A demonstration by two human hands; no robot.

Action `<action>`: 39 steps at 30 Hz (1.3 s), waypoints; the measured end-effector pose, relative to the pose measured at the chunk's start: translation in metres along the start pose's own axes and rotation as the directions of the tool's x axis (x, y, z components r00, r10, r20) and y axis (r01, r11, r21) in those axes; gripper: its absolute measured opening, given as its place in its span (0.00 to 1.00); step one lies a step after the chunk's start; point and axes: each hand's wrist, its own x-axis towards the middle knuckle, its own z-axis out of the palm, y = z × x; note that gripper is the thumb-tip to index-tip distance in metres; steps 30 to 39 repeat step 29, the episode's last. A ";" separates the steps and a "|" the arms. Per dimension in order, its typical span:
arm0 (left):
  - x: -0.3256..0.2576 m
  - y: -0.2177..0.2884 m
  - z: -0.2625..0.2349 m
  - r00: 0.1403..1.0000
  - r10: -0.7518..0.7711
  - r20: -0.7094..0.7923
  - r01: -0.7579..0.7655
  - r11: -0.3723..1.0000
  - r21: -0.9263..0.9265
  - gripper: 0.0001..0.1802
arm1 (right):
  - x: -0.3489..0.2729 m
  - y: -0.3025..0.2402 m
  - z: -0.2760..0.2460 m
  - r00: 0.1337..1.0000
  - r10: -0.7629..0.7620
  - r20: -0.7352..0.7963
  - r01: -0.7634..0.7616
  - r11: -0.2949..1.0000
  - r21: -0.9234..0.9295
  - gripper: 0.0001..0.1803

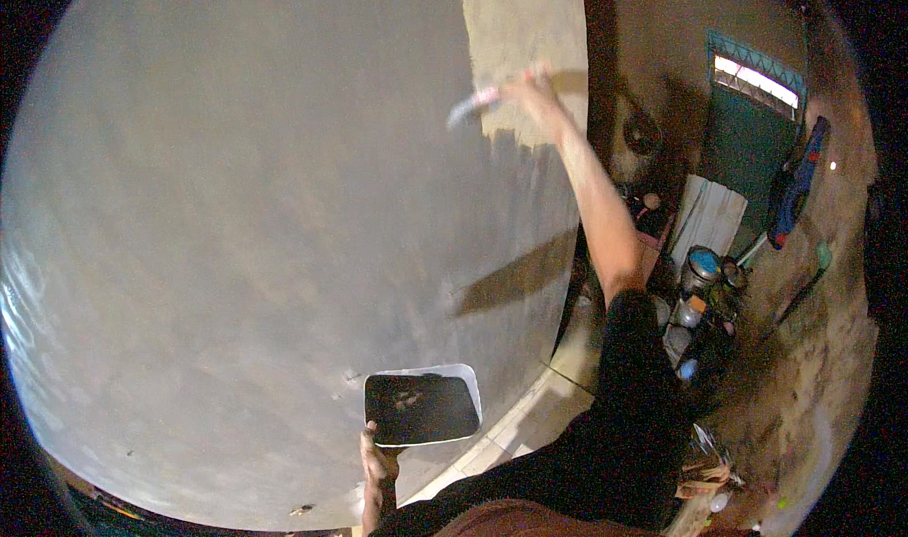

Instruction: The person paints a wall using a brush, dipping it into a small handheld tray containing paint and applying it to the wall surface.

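Observation:
My right hand is stretched up to the wall and closed around the handle of a paintbrush. Motion blurs the brush, its pale head pointing left where grey paint meets a cream strip. Low in front of me, my left hand grips the near left corner of a white rectangular tub, its thumb on the rim. Dark liquid, apparently paint, lies in the tub with a few lighter patches on its surface. The grey wall fills the left and middle of the view.
Right of the wall edge stands a dark green door, a corrugated sheet leaning near it. Several pots and bowls crowd the ground on my right. Wood pieces lie lower right. A pale tiled ledge runs along the wall's foot.

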 end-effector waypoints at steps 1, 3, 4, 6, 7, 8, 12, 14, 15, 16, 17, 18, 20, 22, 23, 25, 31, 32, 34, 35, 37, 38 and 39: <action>0.000 -0.001 0.000 1.000 0.012 -0.022 -0.012 1.000 -0.002 0.35 | 0.027 -0.025 0.003 0.994 -0.105 -0.024 0.106 0.994 0.014 0.54; -0.003 -0.001 0.004 1.000 0.018 -0.022 -0.019 1.000 -0.018 0.34 | 0.074 -0.082 0.008 0.949 -0.302 -0.090 0.303 0.953 -0.006 0.49; -0.003 -0.001 0.005 1.000 0.020 -0.015 -0.021 0.999 -0.028 0.33 | 0.091 -0.109 0.008 0.914 -0.387 -0.120 0.389 0.921 -0.008 0.47; 0.001 -0.006 0.003 0.999 0.028 -0.037 -0.030 0.998 -0.049 0.33 | 0.114 -0.148 0.007 0.845 -0.504 -0.177 0.510 0.860 -0.012 0.42; -0.002 -0.009 0.001 0.997 0.019 -0.069 -0.023 0.998 -0.062 0.32 | 0.119 -0.156 0.012 0.825 -0.531 -0.196 0.539 0.842 -0.016 0.40; -0.001 -0.010 0.000 0.996 0.023 -0.084 -0.029 0.997 -0.070 0.32 | 0.122 -0.162 0.016 0.803 -0.556 -0.213 0.565 0.825 -0.023 0.37; -0.003 -0.016 -0.007 0.994 0.020 -0.107 -0.028 0.997 -0.077 0.31 | 0.094 -0.122 0.024 0.825 -0.520 -0.221 0.507 0.854 -0.117 0.29; -0.005 -0.006 0.006 0.995 0.039 -0.094 -0.043 0.998 -0.046 0.30 | 0.058 -0.082 0.024 0.853 -0.475 -0.216 0.445 0.879 -0.173 0.24; -0.003 -0.009 0.000 0.993 0.020 -0.115 -0.029 0.997 -0.076 0.29 | 0.039 -0.060 0.029 0.869 -0.449 -0.206 0.413 0.889 -0.195 0.22; -0.004 -0.013 -0.005 0.991 0.002 -0.136 -0.017 0.994 -0.109 0.29 | 0.015 -0.039 0.031 0.889 -0.413 -0.196 0.372 0.903 -0.217 0.20; -0.004 -0.009 0.005 0.990 0.011 -0.139 -0.020 0.998 -0.064 0.28 | -0.011 -0.025 0.021 0.903 -0.381 -0.199 0.327 0.909 -0.259 0.18; -0.007 -0.002 0.011 0.987 -0.008 -0.158 0.009 1.000 0.010 0.33 | -0.035 -0.005 0.024 0.920 -0.342 -0.193 0.281 0.916 -0.286 0.17; 0.007 -0.020 -0.006 0.993 -0.023 -0.114 0.020 0.999 -0.027 0.33 | -0.094 0.028 0.021 0.949 -0.240 -0.204 0.164 0.929 -0.331 0.14; 0.002 -0.010 0.005 0.986 -0.051 -0.160 0.059 0.997 0.046 0.33 | -0.155 0.087 0.022 0.939 -0.134 -0.318 0.126 0.991 -0.044 0.08; 0.001 -0.011 -0.003 0.988 -0.029 -0.152 0.039 0.997 0.060 0.33 | -0.182 0.097 0.037 0.977 -0.017 -0.215 0.056 0.983 0.176 0.07; -0.002 -0.018 -0.017 0.993 0.008 -0.115 -0.012 0.999 -0.031 0.28 | -0.231 0.090 0.066 0.968 0.224 -0.110 -0.169 0.912 0.375 0.05; 0.002 -0.015 -0.022 0.996 -0.011 -0.089 0.017 0.998 0.066 0.35 | -0.287 0.052 0.110 0.902 0.414 0.119 -0.425 0.809 0.405 0.09; 0.002 -0.015 -0.022 0.996 -0.011 -0.089 0.017 0.998 0.066 0.35 | -0.287 0.052 0.110 0.902 0.414 0.119 -0.425 0.809 0.405 0.09; 0.002 -0.015 -0.022 0.996 -0.011 -0.089 0.017 0.998 0.066 0.35 | -0.287 0.052 0.110 0.902 0.414 0.119 -0.425 0.809 0.405 0.09; 0.002 -0.015 -0.022 0.996 -0.011 -0.089 0.017 0.998 0.066 0.35 | -0.287 0.052 0.110 0.902 0.414 0.119 -0.425 0.809 0.405 0.09; 0.002 -0.015 -0.022 0.996 -0.011 -0.089 0.017 0.998 0.066 0.35 | -0.287 0.052 0.110 0.902 0.414 0.119 -0.425 0.809 0.405 0.09; 0.002 -0.015 -0.022 0.996 -0.011 -0.089 0.017 0.998 0.066 0.35 | -0.287 0.052 0.110 0.902 0.414 0.119 -0.425 0.809 0.405 0.09; 0.002 -0.015 -0.022 0.996 -0.011 -0.089 0.017 0.998 0.066 0.35 | -0.287 0.052 0.110 0.902 0.414 0.119 -0.425 0.809 0.405 0.09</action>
